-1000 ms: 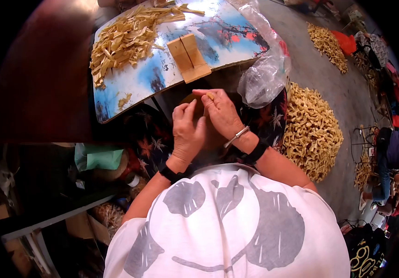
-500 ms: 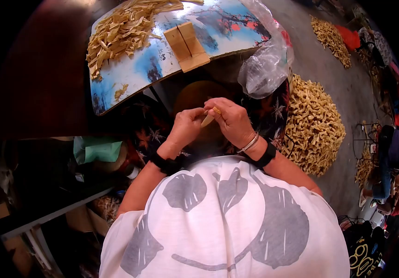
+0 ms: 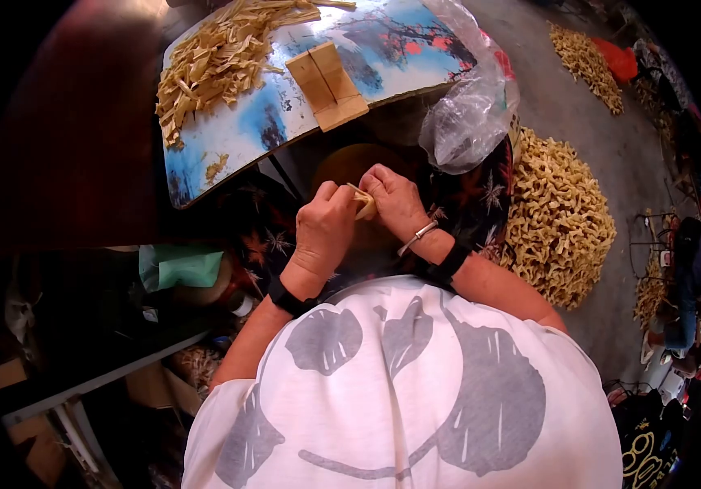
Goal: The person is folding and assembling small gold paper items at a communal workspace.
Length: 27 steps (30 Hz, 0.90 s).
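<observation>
Between my two hands, in front of my chest, is a pale yellow strip [image 3: 364,205], bent or folded over. My left hand [image 3: 325,226] has its fingers closed on the strip's left side. My right hand [image 3: 397,207] pinches it from the right, with fingertips close to those of the left. Part of the strip is hidden behind my fingers, so its full shape cannot be made out. Beyond my hands, on the table [image 3: 265,122] with a painted blue and white top, a small wooden stand with a slot [image 3: 326,85] sits at the near edge.
Loose yellow strips [image 3: 212,69] are heaped at the table's far left. A clear plastic bag [image 3: 468,122] hangs over its right corner. On the floor to the right lies a large pile of small twisted yellow pieces [image 3: 562,220]. A green packet [image 3: 179,267] is at the left.
My left hand has turned and risen slightly, its knuckles now upward. My right hand has shifted a little. The strip, straighter before, now looks folded between my fingers.
</observation>
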### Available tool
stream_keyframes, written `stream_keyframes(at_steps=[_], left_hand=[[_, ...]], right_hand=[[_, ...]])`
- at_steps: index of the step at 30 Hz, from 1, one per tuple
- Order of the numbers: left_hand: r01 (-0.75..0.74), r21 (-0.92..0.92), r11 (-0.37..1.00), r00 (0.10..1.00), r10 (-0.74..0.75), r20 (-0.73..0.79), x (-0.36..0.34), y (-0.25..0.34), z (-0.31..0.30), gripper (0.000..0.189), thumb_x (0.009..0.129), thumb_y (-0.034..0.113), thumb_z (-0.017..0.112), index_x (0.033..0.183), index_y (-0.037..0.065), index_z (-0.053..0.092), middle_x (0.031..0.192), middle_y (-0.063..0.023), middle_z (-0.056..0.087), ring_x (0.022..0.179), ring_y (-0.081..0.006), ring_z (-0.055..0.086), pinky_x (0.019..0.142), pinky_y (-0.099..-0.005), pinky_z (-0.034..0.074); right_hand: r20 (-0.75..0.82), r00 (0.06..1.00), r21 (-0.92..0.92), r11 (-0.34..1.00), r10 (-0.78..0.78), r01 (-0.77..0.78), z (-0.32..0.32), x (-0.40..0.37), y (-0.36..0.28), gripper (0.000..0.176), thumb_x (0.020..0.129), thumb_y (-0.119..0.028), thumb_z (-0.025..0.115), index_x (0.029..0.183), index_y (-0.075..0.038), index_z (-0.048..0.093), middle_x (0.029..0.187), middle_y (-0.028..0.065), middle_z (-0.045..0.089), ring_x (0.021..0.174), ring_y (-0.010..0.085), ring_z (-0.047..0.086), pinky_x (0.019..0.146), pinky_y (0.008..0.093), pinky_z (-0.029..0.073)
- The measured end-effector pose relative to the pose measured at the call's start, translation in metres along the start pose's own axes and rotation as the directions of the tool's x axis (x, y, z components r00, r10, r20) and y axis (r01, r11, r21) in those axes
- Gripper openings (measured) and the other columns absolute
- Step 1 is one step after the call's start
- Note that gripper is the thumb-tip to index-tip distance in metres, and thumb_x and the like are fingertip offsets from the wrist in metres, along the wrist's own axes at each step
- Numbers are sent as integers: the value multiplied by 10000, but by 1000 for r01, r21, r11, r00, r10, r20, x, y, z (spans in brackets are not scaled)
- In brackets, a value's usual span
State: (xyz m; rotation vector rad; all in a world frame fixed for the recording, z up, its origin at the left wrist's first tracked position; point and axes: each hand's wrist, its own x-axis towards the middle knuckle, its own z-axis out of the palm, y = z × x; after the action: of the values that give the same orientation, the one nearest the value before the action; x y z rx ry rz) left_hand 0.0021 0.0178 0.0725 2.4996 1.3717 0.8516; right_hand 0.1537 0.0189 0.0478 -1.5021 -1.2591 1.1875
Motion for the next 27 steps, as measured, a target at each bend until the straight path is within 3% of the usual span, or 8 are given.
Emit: stream_keyframes(at_steps=[6, 9, 12, 15, 19, 23, 25, 27], left_hand=[[71, -236, 969, 997, -74, -5, 10, -1, -2, 150, 828, -10, 645, 971, 34, 652, 845, -140, 598, 742, -340, 631, 645, -367, 515], [56, -332, 942, 998, -63, -9, 9, -1, -2, 192, 824, -31, 635, 1005, 30, 650, 860, -145, 603, 769, -337, 639, 669, -349, 518], [38, -310, 950, 998, -54, -45, 7, -6, 7, 196, 833, -31, 631, 1020, 26, 641, 869, -138, 611, 768, -315, 643, 677, -339, 517], [128, -353, 927, 980, -173, -98, 5, -6, 10, 146, 874, 11, 636, 1019, 22, 635, 842, -100, 630, 720, -224, 634, 644, -296, 506], [414, -590, 694, 896, -425, 128, 1, 2, -1, 124, 874, 80, 688, 971, 24, 635, 774, -83, 646, 669, -144, 611, 629, -258, 499], [438, -712, 549, 863, -479, 161, 2, -6, 2, 87, 898, 88, 675, 928, 11, 648, 756, -13, 657, 683, -59, 584, 624, -217, 493], [451, -742, 497, 852, -488, 191, 5, -15, -6, 69, 895, 74, 670, 920, 11, 654, 754, 5, 647, 667, -43, 559, 595, -195, 462], [489, -744, 455, 832, -499, 243, 8, -22, -17, 55, 893, 69, 668, 907, 16, 659, 744, 8, 638, 645, -34, 535, 574, -183, 438]], right_hand=[[187, 969, 143, 981, -161, 135, -8, -7, 5, 230, 982, -230, 546, 957, -20, 637, 776, 48, 673, 636, 134, 647, 594, 266, 516], [295, 954, 265, 954, 55, -137, -15, -3, 10, 214, 988, -239, 545, 1007, -52, 646, 848, 15, 667, 696, 108, 632, 624, 257, 518], [470, 868, 645, 608, 161, -463, -11, -8, 2, 214, 994, -261, 542, 1049, -77, 635, 941, 0, 651, 787, 85, 613, 657, 247, 523], [447, 889, 667, 623, 103, -408, -15, -4, 9, 223, 1002, -275, 526, 1073, -86, 621, 1014, 9, 639, 908, 77, 602, 691, 256, 541], [216, 975, 449, 883, 44, -139, -11, 2, 7, 214, 1001, -244, 529, 1051, -51, 608, 946, 30, 658, 830, 97, 638, 677, 266, 558], [162, 973, 165, 977, -165, 138, -7, -9, -10, 180, 964, -176, 566, 1055, -21, 581, 873, 81, 684, 723, 159, 683, 616, 253, 550], [214, 940, -18, 961, -268, 278, -17, -14, -18, 169, 931, -136, 586, 1063, -30, 586, 855, 89, 682, 721, 184, 690, 602, 256, 545], [222, 855, -501, 697, -469, 513, -23, -15, -7, 199, 901, -85, 597, 1095, -41, 591, 837, 100, 675, 722, 214, 688, 608, 288, 553]])
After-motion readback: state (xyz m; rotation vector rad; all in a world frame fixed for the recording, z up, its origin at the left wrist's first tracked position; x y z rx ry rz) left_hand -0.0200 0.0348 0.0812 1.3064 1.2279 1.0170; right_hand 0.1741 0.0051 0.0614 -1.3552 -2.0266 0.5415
